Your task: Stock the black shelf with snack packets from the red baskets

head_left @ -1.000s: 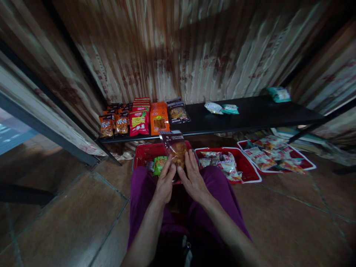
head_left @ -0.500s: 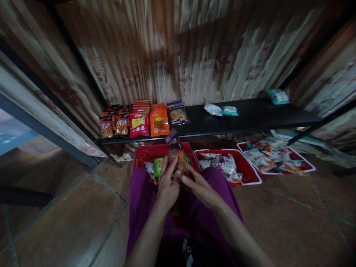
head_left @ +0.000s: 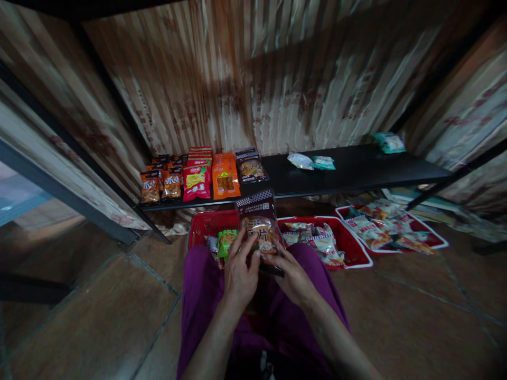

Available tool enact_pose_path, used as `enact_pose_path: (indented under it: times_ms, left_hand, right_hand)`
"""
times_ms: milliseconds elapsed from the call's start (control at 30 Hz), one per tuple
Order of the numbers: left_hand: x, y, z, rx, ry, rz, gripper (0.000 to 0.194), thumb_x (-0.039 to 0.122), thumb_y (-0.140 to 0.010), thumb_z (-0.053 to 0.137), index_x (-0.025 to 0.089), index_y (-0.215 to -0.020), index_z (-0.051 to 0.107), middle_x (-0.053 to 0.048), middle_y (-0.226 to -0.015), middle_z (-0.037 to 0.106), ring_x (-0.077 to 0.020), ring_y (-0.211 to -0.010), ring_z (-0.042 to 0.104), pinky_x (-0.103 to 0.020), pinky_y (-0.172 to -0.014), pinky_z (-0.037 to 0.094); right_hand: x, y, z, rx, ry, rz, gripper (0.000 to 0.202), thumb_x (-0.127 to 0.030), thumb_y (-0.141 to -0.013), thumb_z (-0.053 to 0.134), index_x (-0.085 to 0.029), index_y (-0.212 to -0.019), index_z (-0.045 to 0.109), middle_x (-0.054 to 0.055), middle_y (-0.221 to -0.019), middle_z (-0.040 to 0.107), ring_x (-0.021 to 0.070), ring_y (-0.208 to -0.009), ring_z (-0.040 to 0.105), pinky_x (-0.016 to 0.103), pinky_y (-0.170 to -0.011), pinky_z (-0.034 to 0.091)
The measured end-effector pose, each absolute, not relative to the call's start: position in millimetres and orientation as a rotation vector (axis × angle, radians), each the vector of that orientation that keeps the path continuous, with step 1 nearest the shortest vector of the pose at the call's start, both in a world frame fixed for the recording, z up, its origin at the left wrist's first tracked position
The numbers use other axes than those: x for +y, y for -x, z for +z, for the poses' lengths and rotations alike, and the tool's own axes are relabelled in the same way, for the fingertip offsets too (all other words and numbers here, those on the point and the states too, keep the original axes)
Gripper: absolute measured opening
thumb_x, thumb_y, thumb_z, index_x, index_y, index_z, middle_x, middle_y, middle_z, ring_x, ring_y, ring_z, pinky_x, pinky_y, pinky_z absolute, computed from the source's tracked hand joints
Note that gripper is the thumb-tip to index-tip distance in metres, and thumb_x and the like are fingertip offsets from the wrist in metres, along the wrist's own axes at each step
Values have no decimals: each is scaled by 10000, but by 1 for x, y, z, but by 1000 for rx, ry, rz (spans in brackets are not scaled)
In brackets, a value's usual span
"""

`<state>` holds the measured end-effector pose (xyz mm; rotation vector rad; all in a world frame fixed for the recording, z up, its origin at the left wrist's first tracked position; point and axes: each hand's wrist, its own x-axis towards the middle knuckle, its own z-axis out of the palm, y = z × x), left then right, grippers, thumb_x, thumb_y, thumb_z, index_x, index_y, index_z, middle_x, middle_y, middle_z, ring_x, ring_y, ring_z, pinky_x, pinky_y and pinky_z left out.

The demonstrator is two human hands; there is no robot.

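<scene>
A dark brown snack packet (head_left: 258,214) with a checkered top edge is held upright between both hands, its printed front showing. My left hand (head_left: 241,269) grips its lower left side, fingers across the front. At its lower right corner, my right hand (head_left: 291,272) holds the packet with thumb and fingers. Behind it, on the black shelf (head_left: 340,174), lie similar brown packets (head_left: 252,166), orange packets (head_left: 225,177), red packets (head_left: 197,180) and small orange-black packets (head_left: 172,182). Beneath the held packet is a red basket (head_left: 204,221) with a green packet (head_left: 227,243).
Two more red baskets, a middle one (head_left: 358,253) and a right one (head_left: 438,237), hold white and red packets. A white packet (head_left: 300,161) and teal packets (head_left: 324,162) lie on the shelf. Metal legs stand at both sides, with a curtain (head_left: 277,79) behind.
The held packet has turned from a slant to face the camera, spread wider between my hands. My right hand has shifted slightly lower at its corner. The view has moved a little.
</scene>
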<state>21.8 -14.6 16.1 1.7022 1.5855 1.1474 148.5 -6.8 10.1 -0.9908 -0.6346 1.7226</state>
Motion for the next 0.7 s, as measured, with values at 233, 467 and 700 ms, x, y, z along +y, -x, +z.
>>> enact_pose_path:
  times_ms: [233,467,700]
  left_hand:
    - [-6,-12,-3,1735,-1573,1185,342,250,-845,490,214,-1164,606,-65,-1330,546,-197,-1260,461,-374,-1081,344]
    - [5,-8,-42,1503,-1149,1108,476,301,-823,537,195,-1283,475,-89,-1093,670,-191,-1017,623,-333,-895,474]
    - [19,-18,-56,1472,-944,1241,540,274,-794,553,164,-1311,444,-33,-834,657,-160,-795,625,-287,-777,485]
  right_hand:
    - [2,-159,5,-511,907,1733,274,-305,-643,670,-222,-902,691,47,-955,735,295,-948,653,491,-892,471]
    - [5,-171,-19,-409,990,1758,177,-308,-662,660,-201,-794,710,51,-858,746,284,-862,678,493,-885,494]
    - [27,-185,-42,-594,1124,1756,284,-349,-655,733,-250,-919,695,51,-966,733,299,-916,676,458,-793,550]
